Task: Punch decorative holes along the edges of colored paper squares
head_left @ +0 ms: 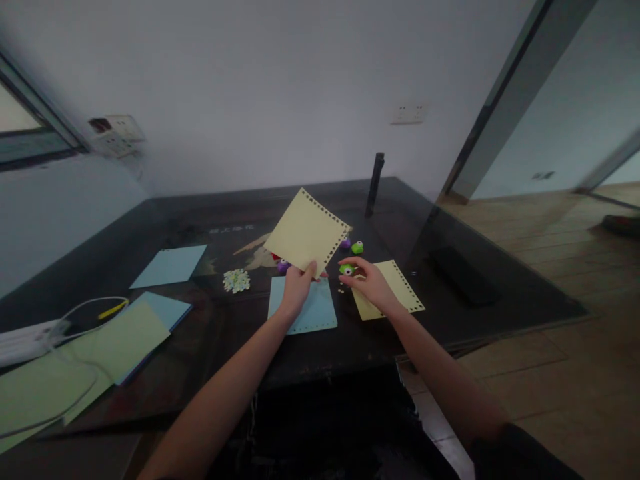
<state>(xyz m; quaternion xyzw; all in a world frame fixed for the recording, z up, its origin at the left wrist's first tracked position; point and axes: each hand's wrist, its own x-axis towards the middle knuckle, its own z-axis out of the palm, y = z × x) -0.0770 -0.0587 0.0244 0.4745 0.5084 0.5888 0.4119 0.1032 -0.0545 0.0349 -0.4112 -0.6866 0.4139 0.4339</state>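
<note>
Head view: left hand [297, 290] pinches the lower edge of a tilted yellow sheet [306, 233], holes along its two right-hand edges. Green eyed gadget [349, 269] just right of the sheet's bottom corner, apparently apart, gripped between right hand's [371, 283] thumb and fingers. Sheet roughly square, no clear long axis. Pale bits [236, 281] heaped loose on the tabletop [210, 340], uncontained.

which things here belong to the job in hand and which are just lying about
Likely in the job:
- pale yellow, hole-edged paper sheet, in the left hand
- rounded green object with an eye, in the right hand
- light blue, hole-edged paper sheet, between forearms

Probably just lying about:
- long black upright object
- flat, black, rectangular object
</note>
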